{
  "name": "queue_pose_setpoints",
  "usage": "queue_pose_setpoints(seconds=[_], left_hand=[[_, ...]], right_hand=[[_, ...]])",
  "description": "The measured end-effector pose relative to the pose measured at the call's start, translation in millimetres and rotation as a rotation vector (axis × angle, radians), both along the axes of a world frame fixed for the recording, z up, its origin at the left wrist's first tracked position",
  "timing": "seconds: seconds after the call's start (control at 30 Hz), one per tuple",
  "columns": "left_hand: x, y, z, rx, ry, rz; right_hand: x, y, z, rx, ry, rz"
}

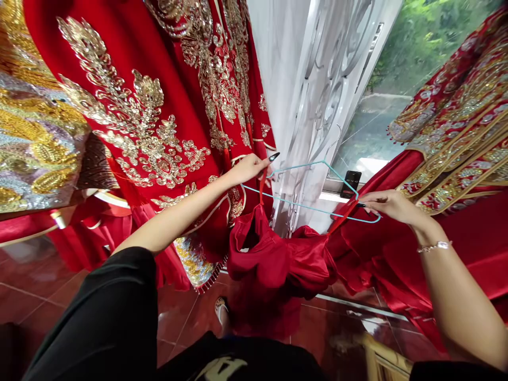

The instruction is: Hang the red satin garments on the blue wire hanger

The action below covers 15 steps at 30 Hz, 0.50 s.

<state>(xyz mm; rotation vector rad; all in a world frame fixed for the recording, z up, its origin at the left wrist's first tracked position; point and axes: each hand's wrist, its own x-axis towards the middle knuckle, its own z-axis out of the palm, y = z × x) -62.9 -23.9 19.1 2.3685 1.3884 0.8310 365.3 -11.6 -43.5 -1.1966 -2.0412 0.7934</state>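
A thin light-blue clothes hanger [301, 206] with a metal hook stretches between my two hands. From it hangs a dark red satin dress [270, 248] by narrow straps. My left hand [254, 169] pinches a red strap [262, 186] at the hanger's left end. At the other end, my right hand [387, 205] is closed around the hanger's corner and the second red strap [342, 216]. The dress's bodice sags below the hanger's lower bar, and its skirt drops toward the floor.
Red robes with gold sequins [151, 100] hang at the left, and an embroidered red jacket [468, 111] at the right. Behind are a white curtain [278, 58], a metal grille and a window. A phone [351, 183] stands on the sill. A wooden stool [384, 354] is at lower right.
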Motion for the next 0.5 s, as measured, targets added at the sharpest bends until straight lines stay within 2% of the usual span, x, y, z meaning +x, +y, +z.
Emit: queue_pose_setpoints(seconds=[0.1,0.17,0.23,0.27,0.3,0.37,0.43,0.5], left_hand=[[-5,6,10.8,0.080,0.096,0.080],[-13,3,13.8,0.178,0.146,0.136],[-20,-11,6.9,0.257,0.183,0.144],[-23,-21,-2.1,0.286,0.196,0.138],[-27,-32,-15.2,0.307,0.209,0.111],[-35,-57,-52.2,0.294,0.240,0.017],[-44,-77,-96.7,0.178,0.270,-0.225],[-53,-91,-137.0,-0.017,0.242,-0.356]], right_hand=[[-1,2,-6.3,0.025,-0.040,0.018],[-1,0,-10.2,0.085,-0.074,-0.012],[-1,-6,-15.9,0.203,-0.090,-0.040],[0,-11,-20.4,0.272,-0.085,-0.057],[1,-16,-26.7,0.341,-0.072,-0.082],[5,-27,-45.3,0.448,-0.001,-0.174],[9,-34,-71.5,0.487,0.147,-0.328],[9,-38,-102.1,0.453,0.277,-0.459]])
